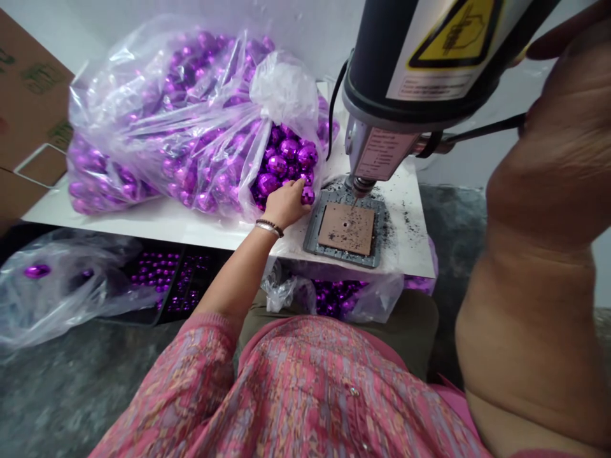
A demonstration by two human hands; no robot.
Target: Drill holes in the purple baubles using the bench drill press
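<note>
Ball (308,195) is sitting in narrow grip of left hand (286,203), beside other balls (277,166); right hand (556,140) is showing, grip I cannot tell.

one drill press (405,70), one square board (346,229), one cardboard box (28,95), two hands (285,205)

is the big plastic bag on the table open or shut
Open: its mouth gapes, with bare purple balls showing in the bag.

The left hand (286,203) holds a purple ball (308,195); the right hand (548,159) is beside the drill (405,89).
</note>
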